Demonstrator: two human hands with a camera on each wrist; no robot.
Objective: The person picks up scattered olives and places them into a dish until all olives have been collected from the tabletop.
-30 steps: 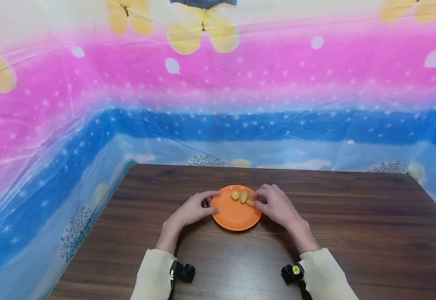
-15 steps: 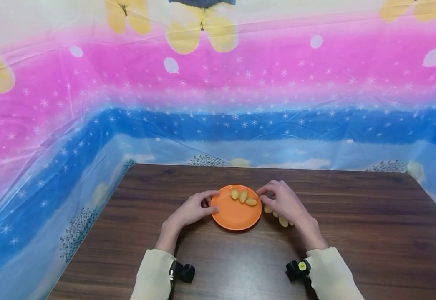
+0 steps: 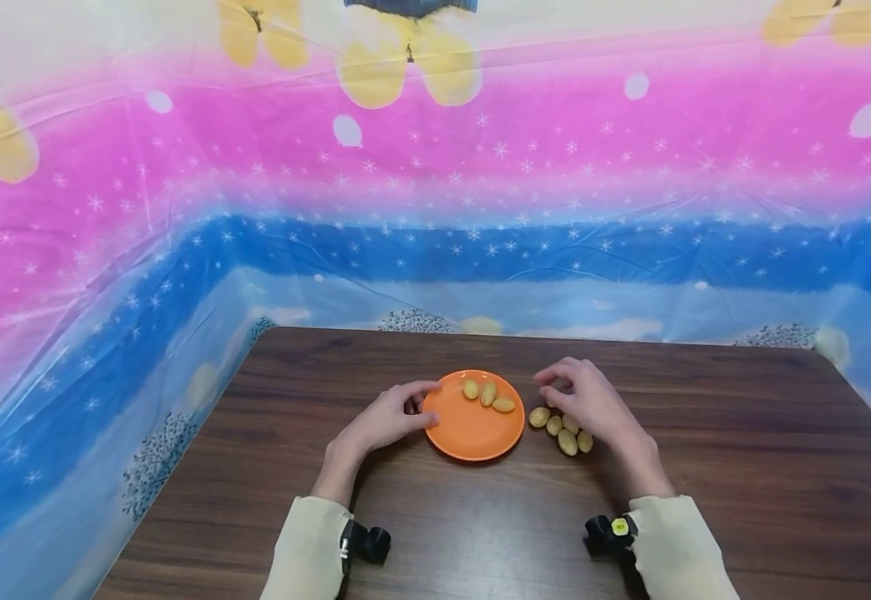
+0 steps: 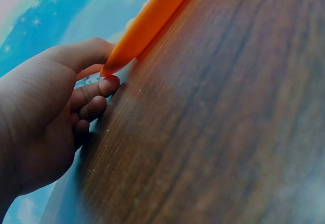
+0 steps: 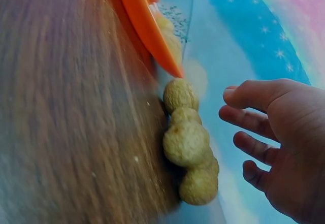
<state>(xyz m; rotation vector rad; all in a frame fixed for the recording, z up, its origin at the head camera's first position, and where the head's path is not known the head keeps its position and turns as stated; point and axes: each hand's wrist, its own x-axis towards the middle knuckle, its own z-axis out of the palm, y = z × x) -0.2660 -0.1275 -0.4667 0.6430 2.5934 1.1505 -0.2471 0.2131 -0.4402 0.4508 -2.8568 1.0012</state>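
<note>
Five potato-like pieces (image 3: 568,442) are lying on the desk (image 3: 473,521), gathered in a slanting cluster just to the right of the orange plate (image 3: 473,433). The cluster is stretching from just beside the rim outward and toward me, and its nearest piece is pointing its long axis roughly my way. My right hand (image 3: 593,402) is hovering above its far side, much nearer to it than my left; its fingers are curling loosely, with nothing between thumb and forefinger. I'm judging this relation to matter most: the pieces are lying below and slightly toward me from those fingertips, between my right hand and the plate. The right wrist view is showing a gap between fingers and pieces.

On the plate, three more pieces (image 3: 488,394) are sitting toward the far right, in a short row. My left hand (image 3: 386,417) is gripping the opposite rim between thumb and fingers. A small black camera (image 3: 372,546) is riding on my left wrist, and beyond the desk a snowflake-patterned cloth (image 3: 443,183) is hanging.
</note>
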